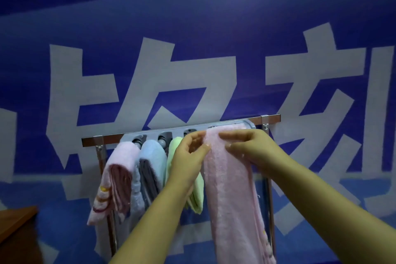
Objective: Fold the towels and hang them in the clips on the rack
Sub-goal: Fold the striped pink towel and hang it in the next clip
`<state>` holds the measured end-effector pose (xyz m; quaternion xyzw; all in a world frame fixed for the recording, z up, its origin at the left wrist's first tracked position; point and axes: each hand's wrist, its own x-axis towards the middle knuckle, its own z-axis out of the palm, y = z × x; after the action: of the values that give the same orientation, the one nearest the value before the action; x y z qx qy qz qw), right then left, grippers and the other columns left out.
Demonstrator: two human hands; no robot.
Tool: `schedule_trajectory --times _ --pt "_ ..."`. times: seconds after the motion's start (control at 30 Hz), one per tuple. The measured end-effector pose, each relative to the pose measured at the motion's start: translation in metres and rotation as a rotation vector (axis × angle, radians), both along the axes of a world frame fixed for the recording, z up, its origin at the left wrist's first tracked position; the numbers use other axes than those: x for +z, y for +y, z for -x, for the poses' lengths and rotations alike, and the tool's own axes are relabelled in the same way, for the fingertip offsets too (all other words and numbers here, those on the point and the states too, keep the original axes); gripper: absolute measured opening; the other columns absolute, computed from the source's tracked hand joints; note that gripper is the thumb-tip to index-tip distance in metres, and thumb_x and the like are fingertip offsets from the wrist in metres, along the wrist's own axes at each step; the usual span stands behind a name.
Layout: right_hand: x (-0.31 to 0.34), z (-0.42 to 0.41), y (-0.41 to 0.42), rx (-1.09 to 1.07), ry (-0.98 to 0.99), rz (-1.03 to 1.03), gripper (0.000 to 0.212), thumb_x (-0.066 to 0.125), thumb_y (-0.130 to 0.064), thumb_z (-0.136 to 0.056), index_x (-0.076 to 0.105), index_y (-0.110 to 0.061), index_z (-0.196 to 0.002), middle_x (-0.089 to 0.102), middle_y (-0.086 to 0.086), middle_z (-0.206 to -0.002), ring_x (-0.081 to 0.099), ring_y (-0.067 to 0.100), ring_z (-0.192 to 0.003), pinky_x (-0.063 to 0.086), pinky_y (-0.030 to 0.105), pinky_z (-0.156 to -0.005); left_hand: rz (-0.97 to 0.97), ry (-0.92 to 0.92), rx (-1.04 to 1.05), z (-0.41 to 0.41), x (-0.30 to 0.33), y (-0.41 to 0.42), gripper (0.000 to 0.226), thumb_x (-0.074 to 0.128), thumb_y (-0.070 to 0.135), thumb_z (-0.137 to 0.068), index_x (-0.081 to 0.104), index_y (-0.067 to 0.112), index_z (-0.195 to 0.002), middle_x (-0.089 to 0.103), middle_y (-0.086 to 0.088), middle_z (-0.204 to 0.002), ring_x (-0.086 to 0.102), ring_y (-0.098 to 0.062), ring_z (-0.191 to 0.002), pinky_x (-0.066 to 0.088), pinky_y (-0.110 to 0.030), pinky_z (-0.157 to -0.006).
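Observation:
A metal rack point(98, 141) carries a grey clip strip point(177, 133) along its top bar. Three folded towels hang from the clips: a pink striped towel point(115, 180) at the left, a blue and grey towel point(147, 169) beside it, then a green towel point(196, 197). A long pink towel point(231, 195) hangs down at the right, its top edge held up against the strip. My left hand point(188, 154) pinches its left edge and my right hand point(248, 146) grips its right side near the top. The clip behind the pink towel is hidden.
A blue wall banner point(192, 49) with large white characters stands right behind the rack. A brown wooden surface corner point(15, 221) shows at the lower left. The rack's right upright point(269, 199) runs down beside the pink towel.

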<state>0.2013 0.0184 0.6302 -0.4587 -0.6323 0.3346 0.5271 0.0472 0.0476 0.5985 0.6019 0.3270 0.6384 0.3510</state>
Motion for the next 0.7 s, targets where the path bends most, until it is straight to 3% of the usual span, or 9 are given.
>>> schedule_trajectory --times 0.07,0.17,0.27,0.33,0.4,0.5,0.53,0.6,0.7 --pt "0.008 0.002 0.011 -0.027 0.011 -0.005 0.030 0.060 -0.006 -0.087 0.067 -0.019 -0.113 0.059 -0.008 -0.094 0.056 0.008 -0.085 0.049 0.018 -0.073 -0.034 0.001 0.101 -0.004 -0.007 0.004 0.024 0.062 0.012 -0.087 0.060 0.033 -0.099 0.063 0.009 -0.109 0.058 -0.005 -0.105 0.048 -0.015 -0.079" --pt "0.017 0.005 0.028 -0.060 0.046 -0.003 0.029 0.065 -0.015 -0.086 0.068 -0.018 -0.114 0.064 0.004 -0.111 0.060 0.015 -0.097 0.051 0.027 -0.081 -0.044 0.034 0.116 -0.011 -0.025 0.012 0.034 0.066 0.029 -0.084 0.048 0.038 -0.112 0.051 0.016 -0.122 0.049 0.007 -0.110 0.043 -0.006 -0.085" --pt "0.024 0.015 0.042 -0.071 0.063 0.000 0.029 0.067 -0.017 -0.085 0.068 -0.017 -0.114 0.067 0.008 -0.111 0.063 0.017 -0.095 0.052 0.027 -0.078 -0.026 0.183 0.123 -0.022 -0.044 0.028 0.084 0.068 0.059 -0.068 0.030 0.036 -0.138 0.035 0.010 -0.146 0.037 -0.006 -0.133 0.035 -0.032 -0.110" --pt "0.029 0.023 0.050 -0.098 0.056 -0.015 0.027 0.067 -0.019 -0.085 0.069 -0.018 -0.111 0.068 0.007 -0.108 0.063 0.018 -0.095 0.052 0.027 -0.077 0.006 0.342 0.254 -0.034 -0.046 0.036 0.103 0.071 0.057 -0.067 0.014 0.027 -0.147 0.023 0.001 -0.153 0.026 -0.013 -0.140 0.024 -0.028 -0.113" --pt "0.035 0.030 0.056 -0.111 0.013 -0.032 0.023 0.065 -0.022 -0.086 0.070 -0.021 -0.109 0.067 0.002 -0.098 0.060 0.011 -0.084 0.049 0.022 -0.064 0.015 0.400 0.338 -0.044 -0.045 0.042 0.111 0.071 0.055 -0.067 0.004 0.020 -0.149 0.013 -0.007 -0.156 0.016 -0.018 -0.143 0.019 -0.027 -0.113" --pt "0.043 0.042 0.064 -0.074 0.008 -0.059 0.017 0.063 -0.021 -0.087 0.071 -0.017 -0.102 0.065 -0.001 -0.086 0.060 0.010 -0.080 0.050 0.023 -0.063 -0.096 0.386 0.397 -0.050 -0.043 0.049 0.119 0.050 0.072 -0.059 -0.011 0.017 -0.146 -0.004 -0.012 -0.157 -0.003 -0.019 -0.146 0.006 -0.031 -0.117" --pt "0.046 0.046 0.067 -0.060 0.021 -0.069 0.016 0.063 -0.020 -0.086 0.071 -0.013 -0.099 0.066 0.003 -0.087 0.063 0.014 -0.084 0.053 0.028 -0.070 -0.123 0.400 0.456 -0.050 -0.042 0.052 0.118 0.048 0.071 -0.060 -0.011 0.013 -0.146 -0.003 -0.015 -0.157 -0.002 -0.021 -0.145 0.004 -0.032 -0.117" --pt "0.050 0.054 0.070 -0.035 0.027 -0.086 0.018 0.062 -0.018 -0.087 0.069 -0.006 -0.099 0.068 0.011 -0.092 0.065 0.019 -0.089 0.054 0.034 -0.079 -0.160 0.404 0.601 -0.050 -0.039 0.059 0.116 0.065 0.057 -0.068 -0.001 0.004 -0.147 0.008 -0.023 -0.155 0.011 -0.033 -0.144 0.013 -0.042 -0.117" --pt "0.056 0.063 0.075 0.037 0.046 -0.094 0.014 0.062 -0.016 -0.088 0.069 -0.009 -0.097 0.064 0.001 -0.082 0.061 0.011 -0.081 0.051 0.025 -0.075 -0.188 0.367 0.784 -0.052 -0.034 0.068 0.108 0.081 0.031 -0.066 0.014 -0.007 -0.143 0.028 -0.033 -0.146 0.033 -0.044 -0.135 0.030 -0.050 -0.110"
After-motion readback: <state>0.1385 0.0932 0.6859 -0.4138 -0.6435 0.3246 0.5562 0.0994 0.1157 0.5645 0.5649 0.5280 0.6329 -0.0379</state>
